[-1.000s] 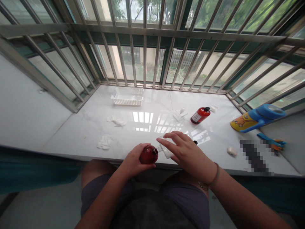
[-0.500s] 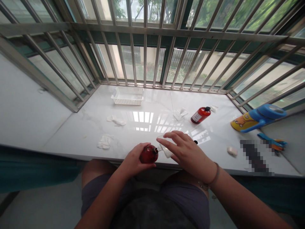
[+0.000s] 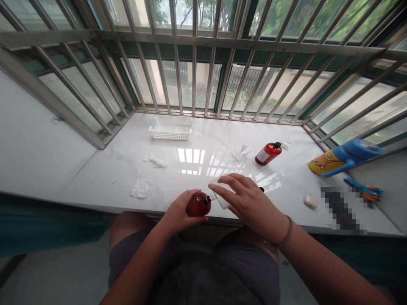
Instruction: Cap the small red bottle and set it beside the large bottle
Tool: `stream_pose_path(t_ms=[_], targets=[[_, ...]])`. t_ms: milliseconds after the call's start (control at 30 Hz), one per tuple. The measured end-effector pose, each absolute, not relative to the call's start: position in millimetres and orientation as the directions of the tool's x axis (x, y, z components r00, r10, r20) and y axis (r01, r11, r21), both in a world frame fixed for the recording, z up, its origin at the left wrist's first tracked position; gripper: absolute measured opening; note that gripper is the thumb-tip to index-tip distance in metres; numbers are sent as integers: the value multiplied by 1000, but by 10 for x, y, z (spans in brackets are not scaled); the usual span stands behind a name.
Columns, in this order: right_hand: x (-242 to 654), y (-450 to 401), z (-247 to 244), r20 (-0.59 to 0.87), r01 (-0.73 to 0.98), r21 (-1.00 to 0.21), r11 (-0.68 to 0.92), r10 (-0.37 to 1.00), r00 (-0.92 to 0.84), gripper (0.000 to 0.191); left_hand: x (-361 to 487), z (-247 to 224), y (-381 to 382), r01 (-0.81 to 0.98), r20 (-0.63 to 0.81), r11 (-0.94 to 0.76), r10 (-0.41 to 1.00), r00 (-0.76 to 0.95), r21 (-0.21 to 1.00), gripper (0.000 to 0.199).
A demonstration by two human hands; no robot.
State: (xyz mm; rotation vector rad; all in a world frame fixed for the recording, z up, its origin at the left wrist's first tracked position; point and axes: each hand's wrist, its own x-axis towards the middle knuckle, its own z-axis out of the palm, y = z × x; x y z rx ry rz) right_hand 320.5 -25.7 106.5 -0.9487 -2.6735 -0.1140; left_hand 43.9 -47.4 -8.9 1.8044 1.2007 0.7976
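My left hand (image 3: 180,214) is wrapped round a dark red bottle (image 3: 197,206) without a cap, tilted so its mouth points right. In my right hand (image 3: 246,195) is a small clear bottle (image 3: 223,202), lying sideways with its neck at the red bottle's mouth. Whether the two necks touch, I cannot tell. My right fingers hide part of the clear bottle. A black cap-like thing (image 3: 261,189) shows just behind my right hand. Farther back stands a second red bottle (image 3: 267,154) with a black cap and a pale label.
A white perforated basket (image 3: 171,135) sits near the window bars. Crumpled tissues (image 3: 140,189) lie on the left of the white sill. On the right are a blue and yellow flask (image 3: 343,156), a small pale lump (image 3: 310,201), a blurred-out dark object (image 3: 341,209) and blue-orange tools (image 3: 365,189).
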Motion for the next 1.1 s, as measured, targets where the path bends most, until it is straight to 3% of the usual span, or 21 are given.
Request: stream_pose_path(t_ms=[1100], targets=[[3190, -228, 1091, 376, 601, 101, 793, 529, -761, 57, 436, -120, -457, 416, 75, -212, 944, 322, 884, 85]])
